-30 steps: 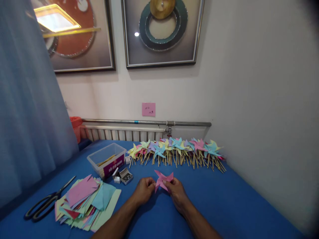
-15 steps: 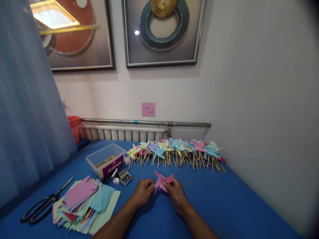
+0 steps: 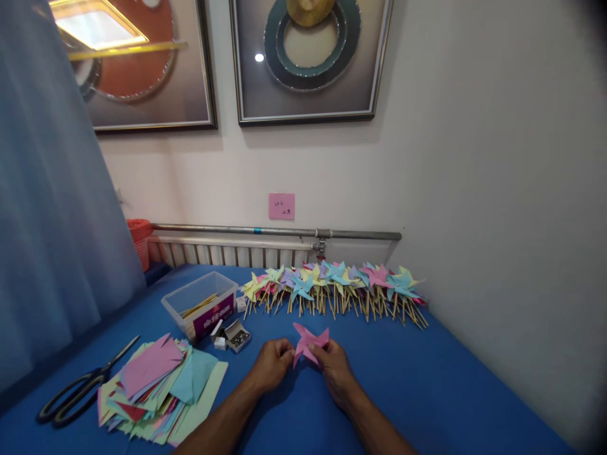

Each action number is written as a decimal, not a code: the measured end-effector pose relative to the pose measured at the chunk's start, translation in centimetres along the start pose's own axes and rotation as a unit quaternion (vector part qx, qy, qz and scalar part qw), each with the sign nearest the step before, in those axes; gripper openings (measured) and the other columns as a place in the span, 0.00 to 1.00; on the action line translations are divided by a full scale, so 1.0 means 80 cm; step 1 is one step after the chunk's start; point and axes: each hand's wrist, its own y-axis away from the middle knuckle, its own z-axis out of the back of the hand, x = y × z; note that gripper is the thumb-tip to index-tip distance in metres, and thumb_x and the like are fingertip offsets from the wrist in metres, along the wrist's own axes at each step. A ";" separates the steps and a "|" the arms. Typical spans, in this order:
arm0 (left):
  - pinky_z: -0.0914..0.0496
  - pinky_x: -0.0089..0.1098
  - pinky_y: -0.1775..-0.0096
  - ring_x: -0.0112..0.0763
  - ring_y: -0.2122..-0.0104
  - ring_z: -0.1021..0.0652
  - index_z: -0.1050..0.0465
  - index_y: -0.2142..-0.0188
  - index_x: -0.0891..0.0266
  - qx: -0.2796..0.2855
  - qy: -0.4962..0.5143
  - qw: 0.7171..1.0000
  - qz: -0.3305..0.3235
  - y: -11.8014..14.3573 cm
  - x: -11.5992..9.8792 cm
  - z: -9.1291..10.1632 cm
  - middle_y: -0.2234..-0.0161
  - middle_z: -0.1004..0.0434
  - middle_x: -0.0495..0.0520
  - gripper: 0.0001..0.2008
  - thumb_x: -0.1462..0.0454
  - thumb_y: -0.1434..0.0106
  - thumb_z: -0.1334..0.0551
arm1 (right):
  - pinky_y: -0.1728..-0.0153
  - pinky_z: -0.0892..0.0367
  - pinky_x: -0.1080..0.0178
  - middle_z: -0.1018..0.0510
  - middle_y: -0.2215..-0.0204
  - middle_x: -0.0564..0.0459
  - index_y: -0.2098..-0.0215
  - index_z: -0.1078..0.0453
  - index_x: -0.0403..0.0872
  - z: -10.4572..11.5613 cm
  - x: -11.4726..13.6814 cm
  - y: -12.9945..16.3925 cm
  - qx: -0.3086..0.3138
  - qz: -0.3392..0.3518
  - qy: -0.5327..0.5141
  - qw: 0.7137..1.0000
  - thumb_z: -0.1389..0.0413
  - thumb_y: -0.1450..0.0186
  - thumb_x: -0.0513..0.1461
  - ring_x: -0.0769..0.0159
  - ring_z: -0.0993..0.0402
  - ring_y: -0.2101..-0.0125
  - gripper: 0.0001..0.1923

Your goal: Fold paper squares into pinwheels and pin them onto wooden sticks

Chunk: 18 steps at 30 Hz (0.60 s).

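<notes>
Already folded, the pink pinwheel (image 3: pixel 306 340) sits near centre, pinched in the right hand (image 3: pixel 336 365), no stick visible, the left hand (image 3: pixel 274 364) curled beside it, grip unclear, with stick-mounted pinwheels (image 3: pixel 336 273) far and unfolded paper (image 3: pixel 150 366) left.

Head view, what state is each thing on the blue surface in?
Pink paper pinwheel: folded, pinched in the right hand.
Multicoloured paper pinwheels: lying in a row, on thin sticks.
Clear rectangular plastic tub: open, wooden sticks inside.
Small white cardboard box: open, metal pieces inside.
Black-handled metal scissors: lying, apparently closed.
Multicoloured paper sheets: loosely stacked.
</notes>
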 end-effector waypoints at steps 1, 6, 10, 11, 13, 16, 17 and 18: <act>0.42 0.29 0.73 0.26 0.77 0.35 0.34 0.74 0.61 -0.002 -0.004 1.000 0.000 0.000 0.000 0.000 0.80 0.34 0.45 0.09 0.59 0.42 0.44 | 0.70 0.33 0.64 0.20 0.75 0.53 0.64 0.23 0.43 0.000 0.000 0.000 0.000 0.000 -0.003 1.000 0.31 0.49 0.52 0.65 0.28 0.75 0.24; 0.42 0.29 0.72 0.26 0.77 0.35 0.33 0.74 0.62 -0.016 -0.024 1.000 -0.005 0.000 0.001 -0.002 0.79 0.34 0.45 0.08 0.61 0.42 0.44 | 0.68 0.32 0.63 0.19 0.74 0.53 0.64 0.22 0.43 0.000 -0.001 -0.001 0.002 -0.004 -0.016 1.000 0.30 0.49 0.51 0.64 0.27 0.74 0.23; 0.43 0.29 0.72 0.27 0.76 0.35 0.33 0.75 0.62 -0.029 -0.047 0.998 -0.008 0.000 0.001 -0.004 0.79 0.34 0.45 0.07 0.62 0.43 0.43 | 0.66 0.31 0.63 0.17 0.71 0.51 0.64 0.22 0.43 0.000 -0.003 -0.002 -0.002 -0.005 -0.018 1.000 0.31 0.48 0.50 0.62 0.24 0.71 0.22; 0.43 0.29 0.72 0.27 0.76 0.35 0.33 0.75 0.62 -0.031 -0.051 0.998 -0.008 0.000 0.000 -0.005 0.79 0.33 0.45 0.07 0.63 0.43 0.43 | 0.67 0.31 0.63 0.17 0.71 0.51 0.64 0.22 0.44 -0.001 -0.003 -0.003 -0.005 -0.006 -0.017 1.000 0.31 0.48 0.50 0.62 0.24 0.71 0.22; 0.43 0.29 0.72 0.27 0.76 0.35 0.33 0.75 0.62 -0.033 -0.053 0.998 -0.008 0.001 -0.001 -0.005 0.79 0.33 0.45 0.07 0.63 0.43 0.43 | 0.67 0.31 0.63 0.17 0.72 0.51 0.65 0.22 0.44 -0.001 -0.005 -0.004 -0.009 -0.006 -0.015 1.000 0.30 0.49 0.50 0.62 0.25 0.71 0.21; 0.43 0.29 0.72 0.27 0.76 0.34 0.32 0.76 0.62 -0.036 -0.061 0.997 -0.011 0.001 -0.004 -0.005 0.79 0.33 0.46 0.07 0.63 0.43 0.44 | 0.67 0.31 0.62 0.18 0.73 0.52 0.65 0.22 0.44 0.000 -0.006 -0.005 -0.016 -0.006 -0.009 1.000 0.30 0.50 0.50 0.61 0.25 0.71 0.21; 0.43 0.29 0.71 0.27 0.76 0.34 0.32 0.76 0.62 -0.037 -0.064 0.997 -0.011 0.002 -0.004 -0.005 0.79 0.33 0.46 0.07 0.63 0.43 0.44 | 0.67 0.32 0.63 0.18 0.73 0.52 0.66 0.22 0.44 0.000 -0.006 -0.005 -0.018 -0.006 -0.005 1.000 0.31 0.50 0.50 0.62 0.25 0.72 0.21; 0.43 0.29 0.71 0.27 0.76 0.34 0.32 0.76 0.62 -0.038 -0.067 0.997 -0.011 0.002 -0.004 -0.005 0.79 0.32 0.46 0.07 0.63 0.43 0.44 | 0.68 0.32 0.63 0.18 0.73 0.52 0.66 0.22 0.44 0.001 -0.006 -0.005 -0.020 -0.006 -0.002 1.000 0.31 0.50 0.50 0.62 0.26 0.72 0.21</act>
